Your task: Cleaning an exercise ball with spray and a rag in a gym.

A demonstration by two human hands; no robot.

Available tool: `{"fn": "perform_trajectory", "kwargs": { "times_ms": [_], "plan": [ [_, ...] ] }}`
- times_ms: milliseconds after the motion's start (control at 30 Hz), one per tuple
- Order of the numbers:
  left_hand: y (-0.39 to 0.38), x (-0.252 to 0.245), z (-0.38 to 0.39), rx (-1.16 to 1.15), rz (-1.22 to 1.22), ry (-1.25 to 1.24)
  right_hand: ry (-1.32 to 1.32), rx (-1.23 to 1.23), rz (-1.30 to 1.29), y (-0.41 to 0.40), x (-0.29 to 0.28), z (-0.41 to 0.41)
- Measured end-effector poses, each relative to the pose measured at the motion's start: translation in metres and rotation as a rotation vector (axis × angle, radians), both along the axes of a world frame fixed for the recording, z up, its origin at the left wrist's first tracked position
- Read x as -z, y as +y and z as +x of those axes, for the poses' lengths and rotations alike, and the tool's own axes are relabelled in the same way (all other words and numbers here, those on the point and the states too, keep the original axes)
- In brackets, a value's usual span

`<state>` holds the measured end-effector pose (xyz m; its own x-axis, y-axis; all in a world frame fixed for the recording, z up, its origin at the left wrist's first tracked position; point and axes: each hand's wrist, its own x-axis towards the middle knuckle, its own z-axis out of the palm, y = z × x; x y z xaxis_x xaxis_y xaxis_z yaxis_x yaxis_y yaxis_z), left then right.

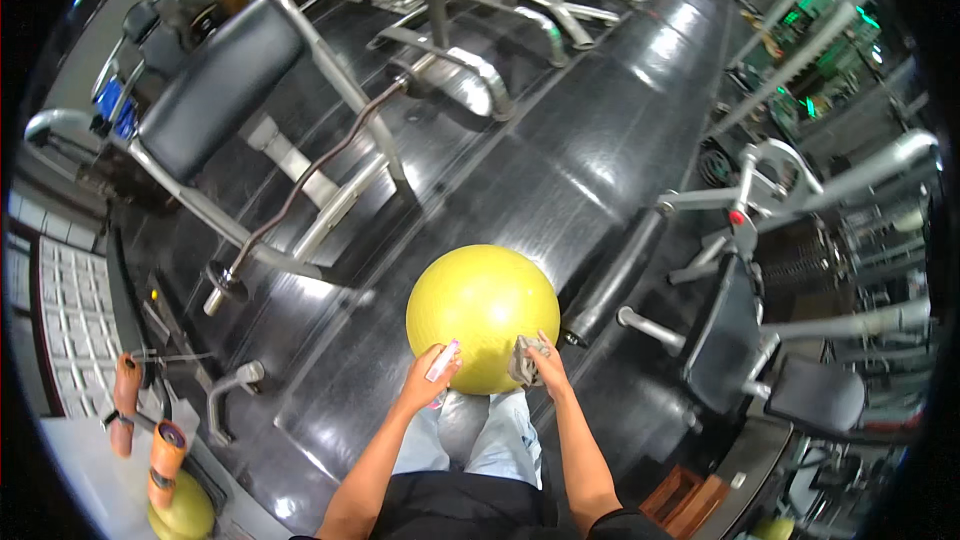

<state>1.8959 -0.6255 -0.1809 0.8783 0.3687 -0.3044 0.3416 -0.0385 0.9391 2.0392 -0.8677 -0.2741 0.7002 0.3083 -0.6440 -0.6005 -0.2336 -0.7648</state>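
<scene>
A large yellow exercise ball (pixel 484 307) is before me, just past my jeans-clad legs. My left hand (pixel 429 384) is at the ball's near left side, its fingers around a small white-and-pink bottle (pixel 442 361); part of the bottle is hidden by the hand. In my right hand (pixel 550 369) is a crumpled grey cloth (pixel 523 361), held against or very close to the ball's near right side. Whether the cloth presses on the ball, I cannot tell.
Left of the ball stands a padded bench (pixel 225 82) with a curved barbell (pixel 322 157) beside it. A black roller pad (pixel 619 277) and a seated machine (pixel 724 337) are close on the right. Wooden blocks (pixel 682 502) lie at lower right. Another yellow-green ball (pixel 184 506) is at lower left.
</scene>
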Motion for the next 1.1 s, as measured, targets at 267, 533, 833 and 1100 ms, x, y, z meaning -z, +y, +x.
{"fn": "perform_trajectory", "kwargs": {
  "times_ms": [267, 533, 833, 1100],
  "plan": [
    [-0.039, 0.084, 0.016, -0.271, -0.102, 0.165, -0.196, -0.485, -0.707, -0.011, 0.122, 0.081],
    [-0.029, 0.138, 0.030, -0.670, -0.218, 0.230, -0.367, -0.797, -0.480, 0.043, 0.070, 0.039],
    [0.056, 0.134, 0.001, -0.721, -0.054, 0.299, -0.551, -0.953, -0.293, 0.128, 0.086, -0.012],
    [0.122, 0.132, 0.002, -0.544, 0.083, 0.363, -0.628, -0.944, -0.328, 0.164, 0.083, -0.044]
  ]
}}
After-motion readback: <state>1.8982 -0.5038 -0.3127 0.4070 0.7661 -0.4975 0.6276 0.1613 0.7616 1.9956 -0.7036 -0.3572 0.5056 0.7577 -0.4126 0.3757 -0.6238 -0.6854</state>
